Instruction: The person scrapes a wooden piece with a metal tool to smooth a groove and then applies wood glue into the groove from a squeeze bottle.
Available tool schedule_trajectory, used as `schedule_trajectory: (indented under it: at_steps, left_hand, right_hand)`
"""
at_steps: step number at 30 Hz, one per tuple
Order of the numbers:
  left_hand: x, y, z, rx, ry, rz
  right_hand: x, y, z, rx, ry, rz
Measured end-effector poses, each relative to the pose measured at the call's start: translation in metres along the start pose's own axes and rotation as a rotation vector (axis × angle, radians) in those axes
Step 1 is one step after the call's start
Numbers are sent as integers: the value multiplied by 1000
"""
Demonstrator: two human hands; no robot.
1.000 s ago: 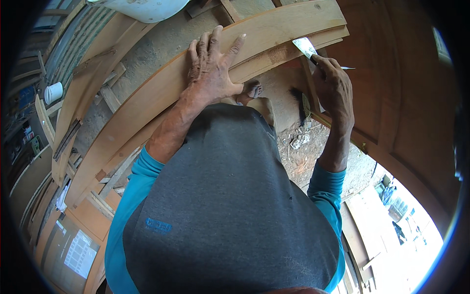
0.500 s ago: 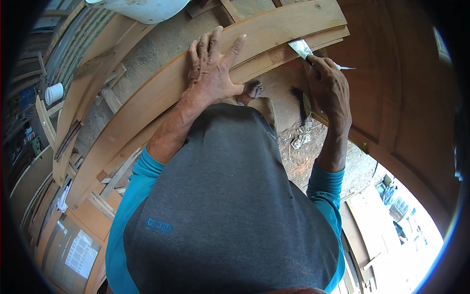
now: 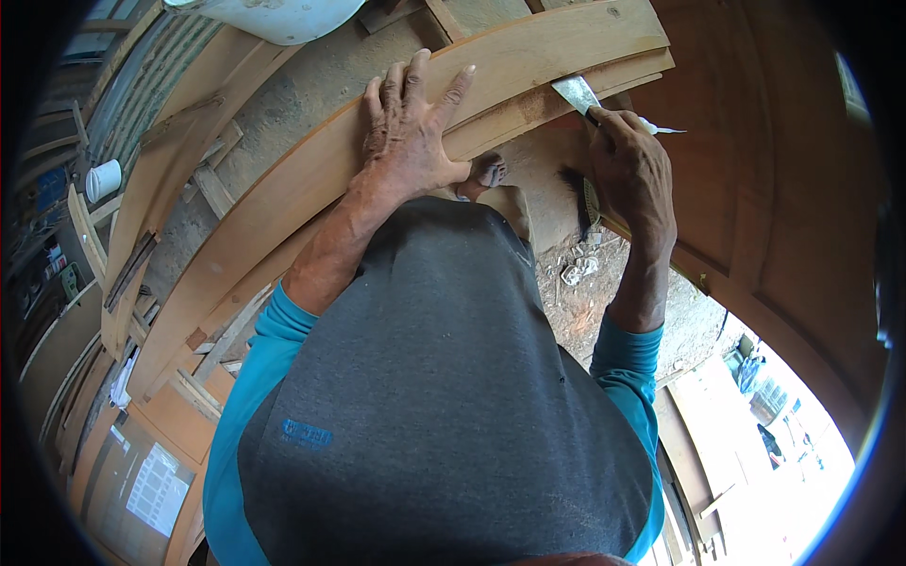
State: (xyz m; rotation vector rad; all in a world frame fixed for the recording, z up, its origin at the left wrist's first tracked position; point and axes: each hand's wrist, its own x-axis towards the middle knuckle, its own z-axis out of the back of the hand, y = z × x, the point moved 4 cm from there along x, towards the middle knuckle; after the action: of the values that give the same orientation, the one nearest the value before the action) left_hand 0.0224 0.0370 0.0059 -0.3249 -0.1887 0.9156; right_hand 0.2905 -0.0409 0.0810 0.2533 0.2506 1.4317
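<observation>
A long wooden board (image 3: 274, 203) runs from the lower left to the upper right in front of me. My left hand (image 3: 408, 132) lies flat on it with the fingers spread. A putty knife (image 3: 574, 92) is gripped in my right hand (image 3: 632, 170), its fingers wrapped round the handle. The metal blade rests at the near edge of the board, over a narrower wooden strip (image 3: 524, 111) with a rough brown face. Something white and pointed (image 3: 661, 128) sticks out beyond that hand.
A large wooden panel (image 3: 755, 170) stands close on my right. At the upper left is a white tub (image 3: 269, 21), with a small white bucket (image 3: 104, 179) further left. A brush (image 3: 587, 203) is below my right hand. Loose timber (image 3: 212, 189) and a curved plank (image 3: 142, 236) lie leftward.
The putty knife blade has slid slightly left along the board's near edge with my right hand. My left hand has stayed in place.
</observation>
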Motion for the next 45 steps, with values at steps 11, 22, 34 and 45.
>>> schedule_trajectory:
  at_steps: [11, 22, 34, 45]
  left_hand:
    - [1, 0, 0, -5, -6, -7]
    - [1, 0, 1, 1, -9, -7]
    - [1, -1, 2, 11, -12, -9]
    - [0, 1, 0, 1, -20, -16]
  right_hand:
    - [-3, 6, -3, 14, -1, -2]
    - [-5, 11, -4, 13, 10, 2]
    - [-12, 18, -6, 16, 11, -20]
    - [-13, 24, -9, 22, -9, -4]
